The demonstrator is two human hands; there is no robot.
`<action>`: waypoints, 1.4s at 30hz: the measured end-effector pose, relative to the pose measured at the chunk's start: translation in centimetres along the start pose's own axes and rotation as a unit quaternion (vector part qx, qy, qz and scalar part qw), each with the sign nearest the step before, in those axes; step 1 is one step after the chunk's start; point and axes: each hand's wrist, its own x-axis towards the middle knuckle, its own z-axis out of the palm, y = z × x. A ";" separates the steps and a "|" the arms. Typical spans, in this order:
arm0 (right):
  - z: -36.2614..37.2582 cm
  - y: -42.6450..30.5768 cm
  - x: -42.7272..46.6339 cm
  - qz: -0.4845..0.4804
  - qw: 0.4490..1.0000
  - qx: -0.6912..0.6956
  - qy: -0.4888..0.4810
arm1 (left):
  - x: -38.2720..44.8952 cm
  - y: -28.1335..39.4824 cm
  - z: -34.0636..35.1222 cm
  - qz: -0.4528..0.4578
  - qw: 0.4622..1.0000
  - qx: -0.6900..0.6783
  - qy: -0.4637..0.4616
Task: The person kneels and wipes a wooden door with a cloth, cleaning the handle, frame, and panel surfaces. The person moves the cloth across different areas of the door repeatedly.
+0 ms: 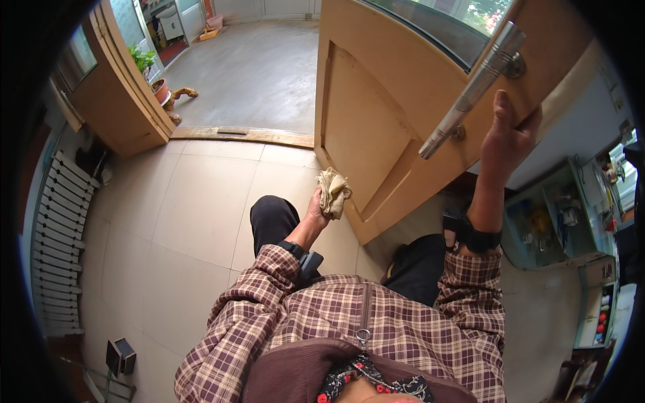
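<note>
A crumpled beige cloth (333, 193) is gripped in my left hand (316, 205), held low in front of the lower part of a wooden door (373, 111). The door stands ajar and has a recessed panel and a glass pane. My right hand (509, 126) rests at the door's edge, thumb on its face and the other fingers partly hidden behind the edge. Beside that hand is a long metal door handle (471, 93), which the hand does not grip. Each forearm wears a black strap with a small device.
A wooden threshold (242, 136) crosses the doorway. To the left are another door leaf (121, 111), a potted plant (160, 90) on a wooden stand and a white radiator (63, 242). A glass-fronted cabinet (549, 226) stands at the right. A small dark box (121, 356) is at lower left.
</note>
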 end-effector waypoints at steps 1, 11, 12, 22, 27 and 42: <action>-0.2 0.0 -0.1 0.010 1.000 -0.007 0.001 | 0.0 -0.1 -0.3 0.015 1.000 -0.012 -0.024; -0.3 -0.5 0.0 0.005 1.000 -0.025 -0.006 | 0.5 -0.7 -1.3 0.011 1.000 0.019 -0.004; -0.2 -0.5 0.0 0.002 1.000 -0.027 -0.002 | 0.7 -0.8 -1.5 0.011 1.000 0.022 0.010; -0.4 -0.8 0.1 0.007 0.998 -0.055 0.011 | 0.9 -1.2 -2.8 0.005 0.996 0.047 0.080; -0.1 -1.1 0.1 0.016 0.998 -0.048 0.023 | 0.3 -1.0 -2.1 0.003 0.994 0.068 0.087; -0.2 -1.0 0.5 0.007 0.999 -0.031 0.010 | -0.7 -0.4 -0.9 0.013 0.992 0.081 0.095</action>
